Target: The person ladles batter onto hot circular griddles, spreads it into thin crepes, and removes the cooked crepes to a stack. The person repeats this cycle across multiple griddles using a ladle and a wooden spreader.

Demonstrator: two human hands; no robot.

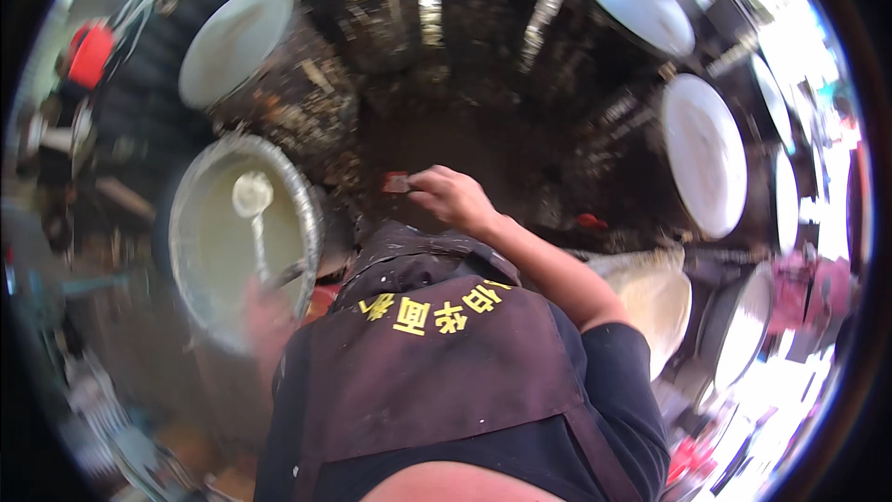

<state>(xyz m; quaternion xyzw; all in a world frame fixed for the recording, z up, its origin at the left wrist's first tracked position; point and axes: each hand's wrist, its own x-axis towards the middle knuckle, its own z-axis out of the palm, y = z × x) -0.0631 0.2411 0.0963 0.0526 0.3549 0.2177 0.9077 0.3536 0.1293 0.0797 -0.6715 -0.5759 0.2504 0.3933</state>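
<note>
Ladle (252, 193), pale, round-bowled, long-handled, over a whitish tub (299, 182); right hand (452, 197) grips a small red object (396, 182); left hand (268, 318) too blurred to tell its grip.

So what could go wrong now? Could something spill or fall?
Maybe a splash: the ladle is over a big tub of pale liquid, near the blurred left hand. The small red tool might also drop if the right hand loosens its grip; it seems held by just one end.
</note>
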